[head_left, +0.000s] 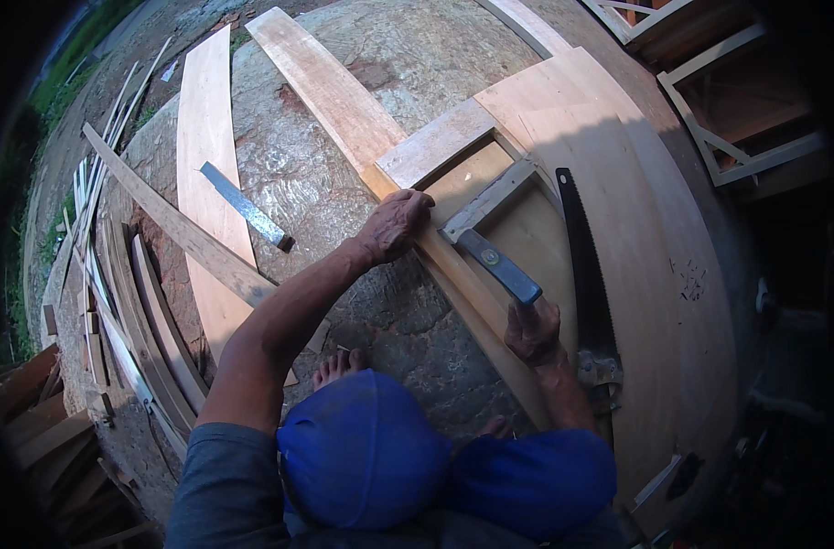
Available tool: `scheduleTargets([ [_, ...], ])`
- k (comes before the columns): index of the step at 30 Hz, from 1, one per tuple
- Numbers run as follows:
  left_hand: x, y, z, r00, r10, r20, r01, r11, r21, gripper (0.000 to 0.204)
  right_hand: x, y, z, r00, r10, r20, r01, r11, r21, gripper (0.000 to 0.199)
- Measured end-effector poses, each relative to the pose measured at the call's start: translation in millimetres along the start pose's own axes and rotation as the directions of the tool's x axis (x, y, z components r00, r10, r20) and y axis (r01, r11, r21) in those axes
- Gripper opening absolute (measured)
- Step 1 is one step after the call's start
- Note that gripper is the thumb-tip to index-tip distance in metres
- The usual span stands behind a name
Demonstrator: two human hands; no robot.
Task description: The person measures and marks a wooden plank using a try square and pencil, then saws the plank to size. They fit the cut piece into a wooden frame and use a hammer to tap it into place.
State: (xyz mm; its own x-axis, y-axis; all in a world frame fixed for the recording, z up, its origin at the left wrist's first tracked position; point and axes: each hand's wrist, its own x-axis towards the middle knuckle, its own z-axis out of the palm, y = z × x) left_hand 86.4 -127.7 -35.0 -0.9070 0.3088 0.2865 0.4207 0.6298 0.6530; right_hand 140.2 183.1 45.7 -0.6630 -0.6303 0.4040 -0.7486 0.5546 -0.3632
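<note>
Your left hand (396,225) presses flat on the long plank (453,265); your right hand (532,331) grips the blue-handled try square (499,263) laid across it, handsaw (584,265) just right

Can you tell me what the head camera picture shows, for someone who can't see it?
A person crouches over a long wooden plank, left hand pressing it, right hand on a blue-handled try square. A handsaw lies beside them.

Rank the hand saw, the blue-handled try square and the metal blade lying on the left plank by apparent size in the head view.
1. Hand saw, the longest.
2. Blue-handled try square.
3. Metal blade.
The last two look close; the blade lies farther away, so their order is unsure.
</note>
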Motion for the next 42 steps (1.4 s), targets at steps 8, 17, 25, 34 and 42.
scheduleTargets([
  [8,2,6,6,0.999,0.009,-0.03,-0.008,1.0,0.028,0.022,1,20,20,0.961,0.124,0.246,-0.104,0.99,-0.093,0.077],
  [17,3,9,5,1.0,-0.003,-0.004,0.003,1.0,-0.021,0.024,-8,11,22,0.986,0.115,0.119,-0.112,0.993,-0.031,0.083],
  [25,3,4,1,0.999,0.001,-0.035,-0.001,1.0,0.014,0.022,10,-8,5,0.998,0.05,0.041,-0.052,0.998,0.045,0.076],
  [34,7,2,5,0.999,0.029,-0.034,-0.029,0.999,0.023,0.026,14,-16,3,0.989,0.143,-0.022,-0.14,0.984,0.115,0.074],
  [42,3,3,2,1.0,-0.001,-0.009,0.001,1.0,0.005,0.031,4,-9,21,0.976,0.198,0.094,-0.201,0.98,0.017,0.077],
])
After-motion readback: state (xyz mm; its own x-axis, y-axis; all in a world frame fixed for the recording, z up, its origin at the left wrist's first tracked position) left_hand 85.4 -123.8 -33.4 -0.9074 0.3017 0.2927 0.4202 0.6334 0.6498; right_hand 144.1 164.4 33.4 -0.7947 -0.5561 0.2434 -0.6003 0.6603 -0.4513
